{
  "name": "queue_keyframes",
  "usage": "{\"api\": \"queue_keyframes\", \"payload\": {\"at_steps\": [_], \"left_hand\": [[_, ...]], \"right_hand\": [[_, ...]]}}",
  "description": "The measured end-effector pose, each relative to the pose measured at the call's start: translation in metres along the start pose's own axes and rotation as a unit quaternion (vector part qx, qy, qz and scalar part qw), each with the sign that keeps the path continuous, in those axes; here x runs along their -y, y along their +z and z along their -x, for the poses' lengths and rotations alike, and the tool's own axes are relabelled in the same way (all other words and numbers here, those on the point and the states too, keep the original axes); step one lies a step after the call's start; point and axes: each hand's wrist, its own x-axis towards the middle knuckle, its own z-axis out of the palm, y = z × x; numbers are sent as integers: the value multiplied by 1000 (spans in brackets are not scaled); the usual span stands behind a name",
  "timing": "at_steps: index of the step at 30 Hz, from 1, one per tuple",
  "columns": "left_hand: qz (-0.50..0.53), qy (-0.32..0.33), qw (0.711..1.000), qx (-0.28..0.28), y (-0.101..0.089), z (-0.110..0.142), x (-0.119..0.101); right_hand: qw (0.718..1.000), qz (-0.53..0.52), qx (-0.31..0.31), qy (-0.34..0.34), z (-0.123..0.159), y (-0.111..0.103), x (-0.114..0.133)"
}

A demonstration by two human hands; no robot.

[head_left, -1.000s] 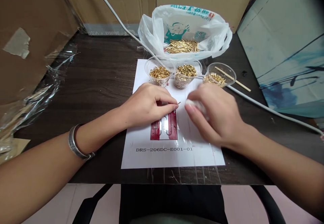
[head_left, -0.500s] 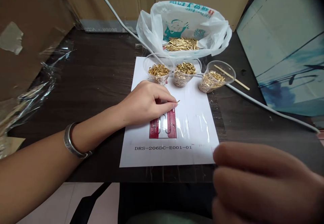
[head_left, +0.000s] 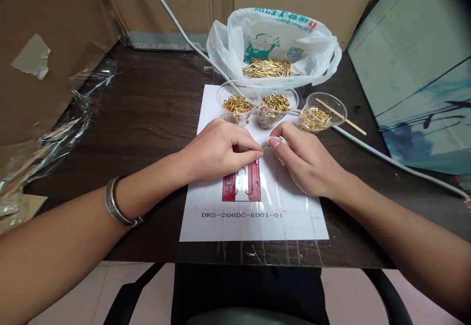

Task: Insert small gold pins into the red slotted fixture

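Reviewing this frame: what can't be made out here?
- Head view: gold pin between left hand and right hand, too small to tell its shape.
- Red fixture: top hidden under the left hand.
- White object in the right hand: mostly hidden by fingers.

a tiny gold pin [head_left: 265, 147] (lying nearly level) sits pinched just above the white sheet [head_left: 294, 207].

Head view, down over table [head_left: 147, 99]
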Motion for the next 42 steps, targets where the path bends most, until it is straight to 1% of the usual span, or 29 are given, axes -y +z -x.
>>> {"api": "queue_keyframes", "payload": {"at_steps": [6, 9, 15, 19, 28, 34, 40, 42], "left_hand": [[8, -4, 1000, 4, 0, 0, 1], [13, -9, 1000, 8, 0, 0, 0], [16, -18, 1000, 12, -1, -1, 0], [13, -20, 1000, 13, -1, -1, -1], [7, -4, 1000, 15, -1, -2, 0], [-2, -8, 1000, 23, 0, -2, 0], [-20, -5, 1000, -4, 0, -2, -1], [-20, -9, 1000, -3, -1, -2, -1]], "right_hand": [[999, 13, 43, 5, 2, 2, 1], [998, 24, 54, 5, 2, 4, 1], [997, 34, 53, -33, -1, 8, 0], [997, 32, 52, -46, -2, 8, -1], [997, 8, 60, -41, -1, 4, 0], [997, 36, 55, -42, -2, 7, 0], [996, 55, 49, -57, -2, 8, -2], [996, 51, 49, -60, -2, 8, -2]]}}
